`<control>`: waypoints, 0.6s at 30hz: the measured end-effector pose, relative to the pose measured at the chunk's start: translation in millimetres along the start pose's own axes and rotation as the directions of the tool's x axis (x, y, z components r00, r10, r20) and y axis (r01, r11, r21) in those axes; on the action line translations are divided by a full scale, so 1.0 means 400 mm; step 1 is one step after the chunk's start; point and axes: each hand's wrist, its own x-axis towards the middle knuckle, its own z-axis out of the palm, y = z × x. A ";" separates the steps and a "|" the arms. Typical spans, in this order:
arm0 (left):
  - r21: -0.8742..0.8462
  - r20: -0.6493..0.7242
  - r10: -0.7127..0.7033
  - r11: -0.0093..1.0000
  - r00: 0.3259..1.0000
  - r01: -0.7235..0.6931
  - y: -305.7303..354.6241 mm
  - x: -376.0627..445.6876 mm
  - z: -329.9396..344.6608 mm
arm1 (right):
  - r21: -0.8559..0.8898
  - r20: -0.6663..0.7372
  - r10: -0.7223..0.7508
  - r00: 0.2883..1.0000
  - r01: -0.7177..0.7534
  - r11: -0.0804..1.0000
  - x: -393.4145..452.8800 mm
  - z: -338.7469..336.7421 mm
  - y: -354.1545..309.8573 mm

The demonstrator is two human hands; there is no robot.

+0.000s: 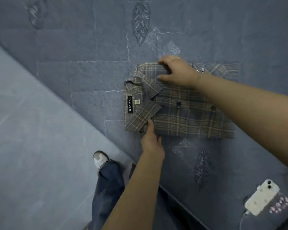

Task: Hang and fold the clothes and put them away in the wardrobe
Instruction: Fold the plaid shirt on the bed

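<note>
A grey and tan plaid shirt [181, 117] lies folded on the blue-grey bedspread [90, 55], collar to the left with a black label showing. My right hand [178, 71] curls over the shirt's far folded edge and grips it, thumb on top of the cloth. At the near edge, just below the collar point, my left hand [152, 140] holds the shirt, with one digit lying on top and the other fingers tucked at the hem. A further plaid part [226, 68] sticks out behind my right wrist.
A white phone [262, 198] with a cable lies on the bedspread at the lower right. The bed's edge runs diagonally from upper left to lower right; pale floor [32, 146] lies beyond it. My leg in dark jeans [106, 188] and a white shoe stand beside the bed.
</note>
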 end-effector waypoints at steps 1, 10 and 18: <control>-0.029 -0.004 -0.005 1.000 1.000 0.005 -0.007 0.004 0.011 | -0.047 0.039 0.014 0.999 -0.012 0.999 0.031 -0.006 0.008; -0.136 -0.069 0.028 0.990 0.997 -0.038 -0.034 0.076 0.038 | -0.103 0.436 0.115 0.893 -0.078 0.992 0.154 -0.028 -0.010; -0.277 0.046 0.311 0.917 0.949 -0.287 0.010 -0.100 -0.125 | 0.424 0.514 0.015 0.858 -0.270 0.865 -0.003 -0.094 -0.141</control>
